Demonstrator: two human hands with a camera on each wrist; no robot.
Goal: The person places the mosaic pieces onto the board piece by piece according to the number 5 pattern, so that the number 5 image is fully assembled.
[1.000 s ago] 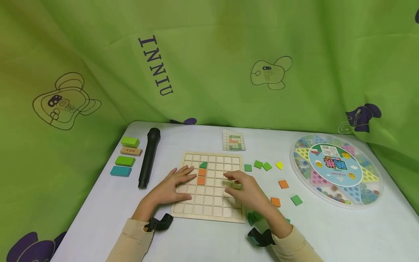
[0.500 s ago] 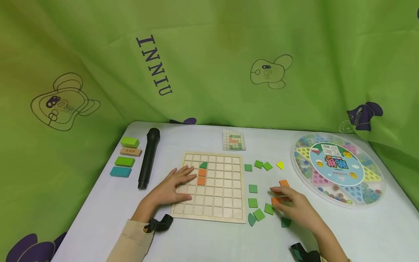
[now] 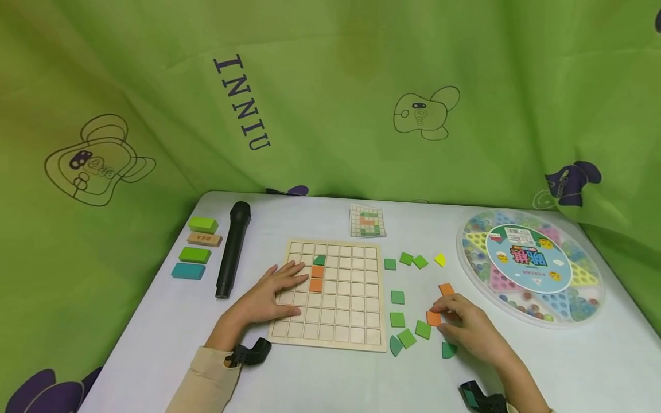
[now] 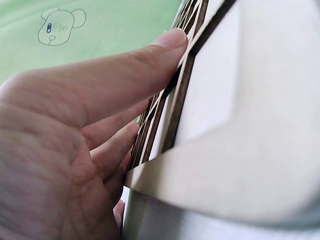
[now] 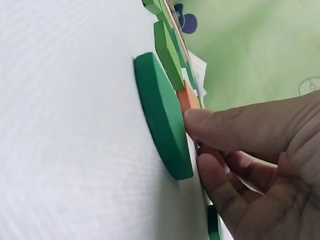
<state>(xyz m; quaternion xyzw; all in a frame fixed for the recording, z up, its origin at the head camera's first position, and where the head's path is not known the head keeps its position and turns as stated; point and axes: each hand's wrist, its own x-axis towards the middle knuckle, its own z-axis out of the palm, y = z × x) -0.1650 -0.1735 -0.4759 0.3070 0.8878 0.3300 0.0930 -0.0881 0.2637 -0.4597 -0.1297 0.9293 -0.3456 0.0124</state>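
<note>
Right hand (image 3: 467,328) curled, pinching loose orange tile (image 3: 432,319); left hand (image 3: 267,295) spread on gridded board (image 3: 343,302).

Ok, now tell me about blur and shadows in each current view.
Head: even light, the grid board shows distinct lines. Left wrist: its near border blurs at lower right. Right wrist: the nearest dark green piece looks fairly sharp, a soft shadow below it.
</note>
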